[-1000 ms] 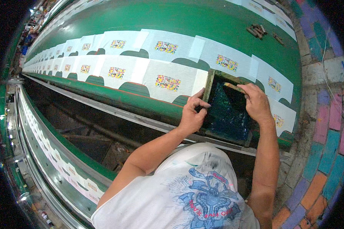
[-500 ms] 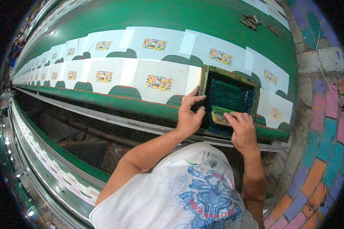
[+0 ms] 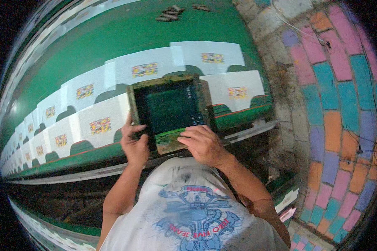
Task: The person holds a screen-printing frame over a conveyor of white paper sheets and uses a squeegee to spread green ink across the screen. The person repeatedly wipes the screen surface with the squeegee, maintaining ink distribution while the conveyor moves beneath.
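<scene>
A wooden screen-printing frame [image 3: 204,100] with a dark mesh lies over the near row of white fabric pieces and hides what is beneath it. My left hand [image 3: 135,144] grips its left side, with thumb and forefinger bent over the rim. Inside the frame, at the near end, rests a squeegee [image 3: 168,141] smeared with green. My right hand [image 3: 205,146] has its fingers closed over the squeegee's right end. Left of the frame lies a white fabric piece [image 3: 113,111] with a multicoloured print; another printed piece [image 3: 255,81] lies to its right.
Two rows of printed white pieces run leftward along a long green table [image 3: 125,31]. Several short dark rods [image 3: 170,16] lie at its far side. A metal rail [image 3: 71,179] follows the near edge. Coloured paving [image 3: 339,90] and a thin cable [image 3: 295,30] are at the right.
My view has turned and shifted rightward, so the frame and hands appear further left. The squeegee now lies nearer the frame's near left corner. Both hands keep their holds.
</scene>
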Demonstrator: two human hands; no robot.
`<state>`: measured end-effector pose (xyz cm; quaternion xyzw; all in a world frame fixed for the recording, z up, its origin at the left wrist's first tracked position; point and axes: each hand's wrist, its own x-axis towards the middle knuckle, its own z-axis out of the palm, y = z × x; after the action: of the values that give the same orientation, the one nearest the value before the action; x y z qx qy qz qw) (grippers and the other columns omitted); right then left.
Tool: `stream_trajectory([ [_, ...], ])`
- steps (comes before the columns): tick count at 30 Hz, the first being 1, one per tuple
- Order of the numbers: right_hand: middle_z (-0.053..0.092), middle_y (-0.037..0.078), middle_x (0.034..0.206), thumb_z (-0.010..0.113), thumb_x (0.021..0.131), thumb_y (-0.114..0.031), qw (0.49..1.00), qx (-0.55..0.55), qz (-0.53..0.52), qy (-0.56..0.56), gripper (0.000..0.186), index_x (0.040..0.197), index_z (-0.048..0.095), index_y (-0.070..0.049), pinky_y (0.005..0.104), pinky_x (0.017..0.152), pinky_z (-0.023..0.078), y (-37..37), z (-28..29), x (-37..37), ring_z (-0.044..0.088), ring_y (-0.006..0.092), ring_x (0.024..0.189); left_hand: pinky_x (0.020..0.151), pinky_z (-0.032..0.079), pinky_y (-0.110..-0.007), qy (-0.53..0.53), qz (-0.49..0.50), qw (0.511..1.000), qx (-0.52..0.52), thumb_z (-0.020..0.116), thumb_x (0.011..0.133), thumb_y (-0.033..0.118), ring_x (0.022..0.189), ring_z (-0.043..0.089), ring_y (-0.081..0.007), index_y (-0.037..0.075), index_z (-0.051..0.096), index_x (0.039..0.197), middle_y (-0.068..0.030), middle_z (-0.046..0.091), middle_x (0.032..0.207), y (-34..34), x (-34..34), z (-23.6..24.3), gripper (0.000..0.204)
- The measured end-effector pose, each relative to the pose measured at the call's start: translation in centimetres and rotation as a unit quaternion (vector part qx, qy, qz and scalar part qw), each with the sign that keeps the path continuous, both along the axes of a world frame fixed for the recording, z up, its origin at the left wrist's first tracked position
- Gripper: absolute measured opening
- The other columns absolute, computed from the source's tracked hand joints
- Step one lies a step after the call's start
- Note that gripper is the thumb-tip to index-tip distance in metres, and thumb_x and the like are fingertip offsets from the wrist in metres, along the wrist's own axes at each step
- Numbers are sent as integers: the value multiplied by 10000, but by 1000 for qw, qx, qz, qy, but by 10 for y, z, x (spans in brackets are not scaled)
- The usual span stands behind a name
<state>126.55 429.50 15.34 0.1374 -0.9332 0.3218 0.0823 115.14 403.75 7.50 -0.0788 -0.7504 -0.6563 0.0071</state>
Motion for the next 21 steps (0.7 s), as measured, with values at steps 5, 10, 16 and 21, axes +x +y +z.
stream_trajectory([
  [5, 773, 118, 1305, 762, 830, 20, 997, -21, -44, 52, 434, 1250, 816, -74, 510, 1069, 557, 51, -15, 28, 707, 356, 1272, 1304, 352, -490, 54, -26, 998, 33, 680, 754, -117, 1602, 485, -403, 49, 733, 969, -307, 523, 1713, 47, 9, 14, 277],
  [10, 776, 118, 1301, 715, 851, 50, 992, -16, -101, 77, 408, 1224, 824, -76, 516, 1088, 553, 129, -16, 61, 706, 371, 1278, 1317, 328, -489, 59, -39, 997, 17, 694, 740, -133, 1622, 461, -414, 67, 731, 945, -292, 519, 1721, 141, 32, 4, 289],
  [16, 777, 132, 1286, 700, 854, 102, 987, -23, -142, 65, 375, 1173, 828, -50, 515, 1096, 566, 221, -23, 96, 717, 380, 1273, 1309, 350, -452, 13, -44, 995, 85, 675, 738, -168, 1598, 491, -363, 39, 727, 924, -265, 505, 1739, 249, 61, -14, 282],
  [21, 766, 136, 1308, 736, 891, 46, 992, -44, -99, 71, 341, 1207, 812, -57, 505, 1102, 588, 268, -26, 107, 713, 386, 1268, 1312, 363, -444, -68, -33, 986, 151, 670, 748, -191, 1627, 471, -337, 30, 703, 911, -257, 481, 1760, 281, 72, -20, 277],
])
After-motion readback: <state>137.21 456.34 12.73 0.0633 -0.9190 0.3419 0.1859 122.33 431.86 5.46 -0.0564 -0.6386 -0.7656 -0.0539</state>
